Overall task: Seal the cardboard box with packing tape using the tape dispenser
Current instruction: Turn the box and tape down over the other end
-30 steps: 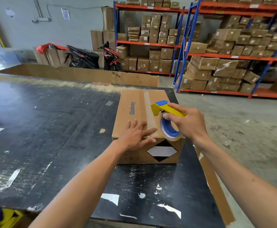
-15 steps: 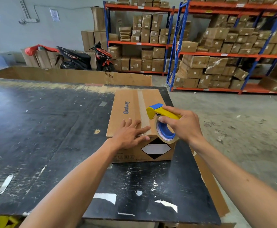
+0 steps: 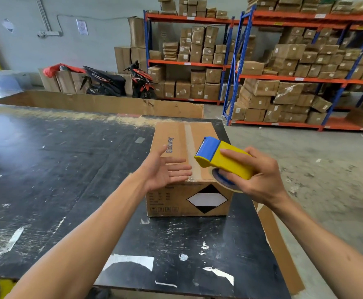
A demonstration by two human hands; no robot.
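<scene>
Lifted off the lid since the previous frame, the left hand (image 3: 165, 171) now hovers open-palmed and empty, while the right hand (image 3: 260, 178) clasps the yellow tape dispenser (image 3: 223, 160) raised above the cardboard box (image 3: 185, 167), probably repositioning for another strip along the taped seam (image 3: 190, 143).

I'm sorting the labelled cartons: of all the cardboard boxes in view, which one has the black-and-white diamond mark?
The cardboard box on the black table, just under both hands. Its near side carries the diamond; the shelf boxes show only small white labels.
</scene>
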